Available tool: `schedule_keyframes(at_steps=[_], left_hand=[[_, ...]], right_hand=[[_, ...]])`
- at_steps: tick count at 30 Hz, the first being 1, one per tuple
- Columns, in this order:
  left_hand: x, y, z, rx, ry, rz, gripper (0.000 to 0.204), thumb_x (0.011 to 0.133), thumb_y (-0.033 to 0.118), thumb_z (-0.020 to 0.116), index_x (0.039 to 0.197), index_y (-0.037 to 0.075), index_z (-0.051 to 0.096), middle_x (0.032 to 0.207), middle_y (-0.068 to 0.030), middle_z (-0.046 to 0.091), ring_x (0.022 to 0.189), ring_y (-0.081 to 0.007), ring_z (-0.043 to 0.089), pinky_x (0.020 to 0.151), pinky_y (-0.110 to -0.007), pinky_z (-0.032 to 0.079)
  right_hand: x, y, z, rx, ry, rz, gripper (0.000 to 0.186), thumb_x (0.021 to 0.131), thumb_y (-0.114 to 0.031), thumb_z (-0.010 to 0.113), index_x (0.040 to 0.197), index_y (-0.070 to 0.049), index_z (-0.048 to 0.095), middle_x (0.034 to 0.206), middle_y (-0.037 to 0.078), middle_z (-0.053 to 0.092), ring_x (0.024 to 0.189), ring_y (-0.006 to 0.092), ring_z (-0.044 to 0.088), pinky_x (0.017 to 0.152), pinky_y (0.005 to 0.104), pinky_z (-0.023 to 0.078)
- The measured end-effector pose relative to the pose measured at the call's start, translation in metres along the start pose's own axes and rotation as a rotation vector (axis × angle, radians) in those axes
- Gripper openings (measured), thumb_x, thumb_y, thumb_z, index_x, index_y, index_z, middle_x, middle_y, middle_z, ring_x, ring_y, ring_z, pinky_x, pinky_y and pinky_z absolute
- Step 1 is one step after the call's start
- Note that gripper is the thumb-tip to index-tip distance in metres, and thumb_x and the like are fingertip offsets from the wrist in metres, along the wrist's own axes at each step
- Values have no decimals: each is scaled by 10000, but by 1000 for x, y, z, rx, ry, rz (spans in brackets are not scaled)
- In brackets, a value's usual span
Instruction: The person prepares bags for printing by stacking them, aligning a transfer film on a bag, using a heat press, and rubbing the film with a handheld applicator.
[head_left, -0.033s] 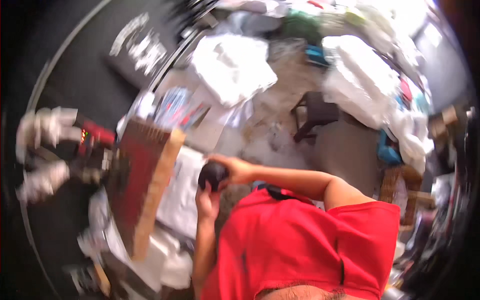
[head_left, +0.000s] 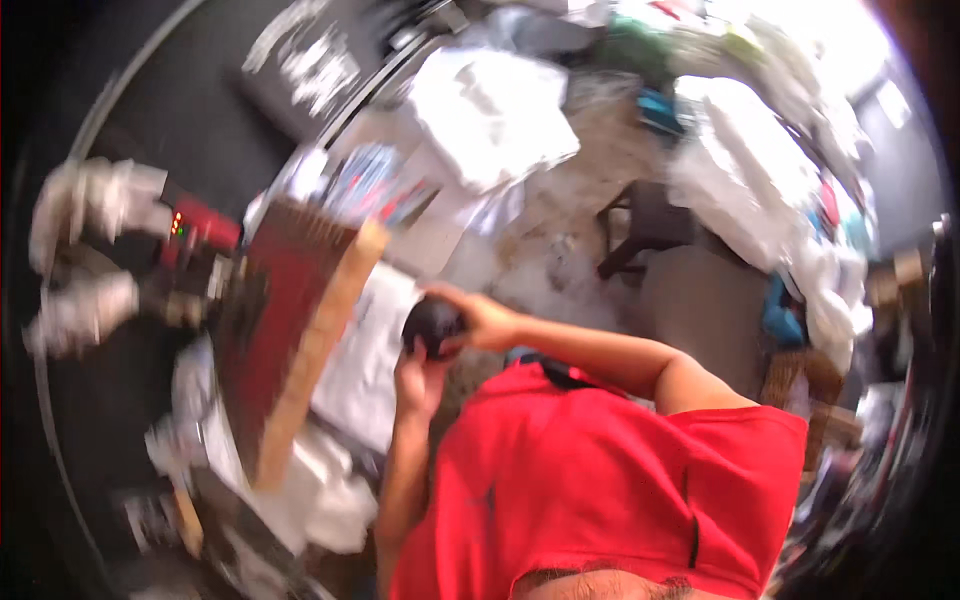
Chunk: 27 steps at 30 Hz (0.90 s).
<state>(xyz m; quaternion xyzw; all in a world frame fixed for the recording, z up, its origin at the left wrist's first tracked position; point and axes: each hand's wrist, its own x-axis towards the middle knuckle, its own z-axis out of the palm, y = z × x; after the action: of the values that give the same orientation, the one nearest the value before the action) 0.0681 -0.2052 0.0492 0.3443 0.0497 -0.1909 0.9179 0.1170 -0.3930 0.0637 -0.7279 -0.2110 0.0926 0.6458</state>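
Note:
A black round object (head_left: pixel 433 328) sits between my two hands, in front of my red shirt; blur hides its exact kind. My right hand (head_left: pixel 482 318) curls around its far and right side, the forearm reaching across from the right. From below, my left hand (head_left: pixel 419 382) closes on its near side, thumb and fingers against it. Just left of the hands lies white sheet material (head_left: pixel 375 355), beside a red-brown panel (head_left: pixel 290 290) with a pale wooden edge (head_left: pixel 318 365).
A dark stool (head_left: pixel 650 228) stands on the floor ahead. White wrapped bundles (head_left: pixel 490 115) and large white bags (head_left: pixel 745 165) lie farther off. At left is a red device (head_left: pixel 205 222) with small lights. A wicker basket (head_left: pixel 795 380) stands at right.
The view has swung slightly, so surroundings sit a little higher and mostly farther right. Both hands keep hold of the black round object.

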Motion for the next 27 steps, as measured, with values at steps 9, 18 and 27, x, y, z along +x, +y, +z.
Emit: schedule_keyframes(at_steps=[9,18,27], left_hand=[[-34,-28,-49,-313,45,-92,445,1011,421,483,1287,78,551,1174,-72,631,1057,-194,590,897,-389,483],[-66,-49,-88,1096,-59,-433,720,1037,605,320,1319,-11,564,1309,-122,601,1198,-221,549,1051,-363,403],[-112,-149,-173,171,264,-509,640,1005,578,462,1263,23,653,1226,-123,673,1067,-207,635,960,-350,472]], right_hand=[[5,1,62,-193,-146,-35,854,665,-104,840,1408,-103,421,1245,208,599,1177,406,595,999,435,484],[185,69,94,-953,-377,-212,554,897,-224,650,1385,-51,451,1402,271,447,1243,437,503,998,522,460],[184,100,233,-875,-582,-400,468,981,-415,557,1298,-71,560,1195,217,615,1096,410,582,910,547,468]])
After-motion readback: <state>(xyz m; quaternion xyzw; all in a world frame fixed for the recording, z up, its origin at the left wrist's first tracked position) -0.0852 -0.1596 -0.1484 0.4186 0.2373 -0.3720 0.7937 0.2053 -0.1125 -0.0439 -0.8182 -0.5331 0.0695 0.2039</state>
